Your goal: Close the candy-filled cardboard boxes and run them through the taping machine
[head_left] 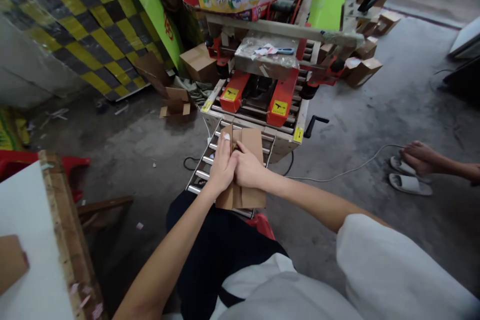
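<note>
A brown cardboard box (253, 137) with flaps on top rests on the short roller conveyor (203, 175) right in front of me. My left hand (222, 165) lies along its left flap, fingers stretched out, with something white around one fingertip. Close against it, my right hand (247, 167) is closed at the gap between the flaps, its fingers curled and the index finger partly extended. What sits under the curled fingers is hidden, but they press at the flap edges. The box's contents cannot be seen.
Beyond the conveyor stands a carton sealing machine (277, 102) with orange guides and a black crank (315, 125). A cable (348, 167) crosses the floor to the right, near a person's foot (420, 155) and slippers. A white-topped table (28, 220) stands left.
</note>
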Available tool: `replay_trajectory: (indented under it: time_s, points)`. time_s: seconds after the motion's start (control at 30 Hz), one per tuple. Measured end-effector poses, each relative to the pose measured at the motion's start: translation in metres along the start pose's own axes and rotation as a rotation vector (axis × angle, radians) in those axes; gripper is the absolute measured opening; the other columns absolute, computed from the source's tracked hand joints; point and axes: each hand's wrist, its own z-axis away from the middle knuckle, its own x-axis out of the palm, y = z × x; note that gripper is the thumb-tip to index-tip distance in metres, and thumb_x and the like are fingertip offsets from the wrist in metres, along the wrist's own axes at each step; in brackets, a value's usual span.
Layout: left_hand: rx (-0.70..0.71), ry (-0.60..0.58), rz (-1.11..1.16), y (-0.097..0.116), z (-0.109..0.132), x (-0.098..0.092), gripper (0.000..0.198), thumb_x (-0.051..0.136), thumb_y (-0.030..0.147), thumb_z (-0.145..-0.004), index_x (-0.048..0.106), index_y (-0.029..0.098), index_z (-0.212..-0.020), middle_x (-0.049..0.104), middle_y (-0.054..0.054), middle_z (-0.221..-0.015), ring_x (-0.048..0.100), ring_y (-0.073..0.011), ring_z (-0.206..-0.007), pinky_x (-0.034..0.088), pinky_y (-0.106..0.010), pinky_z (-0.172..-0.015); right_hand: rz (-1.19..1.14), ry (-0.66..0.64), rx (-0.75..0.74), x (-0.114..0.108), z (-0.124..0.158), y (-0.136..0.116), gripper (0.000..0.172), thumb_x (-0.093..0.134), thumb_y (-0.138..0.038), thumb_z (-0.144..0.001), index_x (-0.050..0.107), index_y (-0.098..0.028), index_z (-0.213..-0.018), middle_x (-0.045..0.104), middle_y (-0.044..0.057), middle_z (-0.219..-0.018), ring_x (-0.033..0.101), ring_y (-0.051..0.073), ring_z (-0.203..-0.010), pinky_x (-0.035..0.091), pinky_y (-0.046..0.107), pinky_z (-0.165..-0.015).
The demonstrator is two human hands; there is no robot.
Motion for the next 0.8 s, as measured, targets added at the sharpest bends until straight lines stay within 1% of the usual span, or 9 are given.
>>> replay_trajectory:
  time_s: [0.1, 0.2, 0.27, 0.33, 0.37, 0.47, 0.57, 0.63, 0.8]
  points:
    - [0.028, -0.038, -0.052, -0.005, -0.004, -0.001, 0.076, 0.03, 0.064, -0.102, 0.029, 0.017, -0.162, 0.017, -0.012, -0.172, 0.006, -0.0249, -0.161, 0.002, -0.045, -0.132, -0.096, 0.144, 0.016, 0.003, 0.004, 0.004, 0.022, 0.059, -0.018, -0.079, 0.079, -0.014, -0.089, 0.07, 0.011, -0.083, 0.058, 0.029, -0.102, 0.019, 0.058, -0.128]
    - [0.036, -0.047, 0.007, -0.01, -0.008, -0.005, 0.073, 0.026, 0.061, -0.104, 0.031, 0.017, -0.161, 0.017, -0.01, -0.172, 0.009, -0.0232, -0.16, 0.005, -0.043, -0.132, -0.355, 0.518, 0.053, 0.005, 0.016, 0.006, 0.025, 0.048, -0.016, -0.085, 0.071, -0.014, -0.093, 0.068, 0.012, -0.095, 0.059, 0.025, -0.104, 0.038, 0.05, -0.119]
    - [0.028, -0.05, -0.011, -0.009, -0.008, -0.005, 0.07, 0.027, 0.057, -0.105, 0.032, 0.016, -0.161, 0.017, -0.011, -0.172, 0.01, -0.0231, -0.16, 0.007, -0.043, -0.132, -0.529, 0.789, 0.154, 0.007, 0.021, 0.007, 0.024, 0.042, -0.016, -0.088, 0.064, -0.017, -0.097, 0.065, 0.012, -0.102, 0.059, 0.024, -0.106, 0.048, 0.043, -0.107]
    - [0.032, -0.056, -0.126, -0.004, -0.007, -0.002, 0.065, 0.03, 0.05, -0.106, 0.035, 0.014, -0.159, 0.021, -0.012, -0.17, 0.01, -0.0242, -0.16, 0.009, -0.046, -0.132, -0.653, 0.981, 0.295, 0.009, 0.022, 0.008, 0.022, 0.041, -0.015, -0.086, 0.058, -0.019, -0.099, 0.062, 0.011, -0.103, 0.058, 0.023, -0.103, 0.052, 0.039, -0.095]
    - [0.033, -0.057, -0.209, -0.001, -0.006, 0.0, 0.062, 0.031, 0.046, -0.106, 0.037, 0.014, -0.158, 0.024, -0.013, -0.17, 0.01, -0.025, -0.16, 0.01, -0.049, -0.131, -0.693, 1.028, 0.344, 0.011, 0.021, 0.009, 0.022, 0.041, -0.015, -0.084, 0.056, -0.02, -0.1, 0.061, 0.01, -0.102, 0.059, 0.023, -0.1, 0.053, 0.038, -0.092]
    - [0.003, -0.067, -0.412, 0.007, -0.004, 0.005, 0.056, 0.032, 0.035, -0.105, 0.039, 0.018, -0.157, 0.03, -0.011, -0.168, 0.013, -0.0258, -0.16, 0.015, -0.053, -0.13, -0.722, 0.972, 0.315, 0.012, 0.017, 0.01, 0.023, 0.04, -0.013, -0.083, 0.056, -0.021, -0.098, 0.061, 0.008, -0.097, 0.059, 0.022, -0.093, 0.052, 0.036, -0.088]
    - [0.013, -0.088, -0.435, 0.009, -0.004, 0.004, 0.054, 0.03, 0.031, -0.105, 0.041, 0.019, -0.157, 0.032, -0.009, -0.167, 0.017, -0.0241, -0.159, 0.021, -0.049, -0.13, -0.698, 0.875, 0.228, 0.011, 0.018, 0.009, 0.021, 0.041, -0.012, -0.085, 0.058, -0.021, -0.094, 0.064, 0.007, -0.093, 0.061, 0.022, -0.092, 0.05, 0.035, -0.088]
    - [0.033, -0.08, -0.458, 0.012, -0.002, 0.004, 0.053, 0.03, 0.029, -0.105, 0.042, 0.017, -0.155, 0.033, -0.01, -0.167, 0.019, -0.0241, -0.159, 0.023, -0.048, -0.13, -0.72, 0.895, 0.256, 0.01, 0.02, 0.007, 0.019, 0.042, -0.014, -0.088, 0.058, -0.021, -0.094, 0.065, 0.007, -0.094, 0.061, 0.021, -0.091, 0.05, 0.035, -0.087]
    - [-0.044, -0.088, -0.723, 0.034, 0.0, 0.013, 0.055, 0.035, 0.019, -0.101, 0.043, 0.016, -0.155, 0.029, -0.011, -0.168, 0.02, -0.0277, -0.159, 0.021, -0.058, -0.128, -0.702, 0.911, 0.32, 0.011, 0.014, 0.01, 0.02, 0.042, -0.018, -0.09, 0.056, -0.02, -0.103, 0.065, 0.01, -0.103, 0.061, 0.023, -0.096, 0.051, 0.038, -0.09]
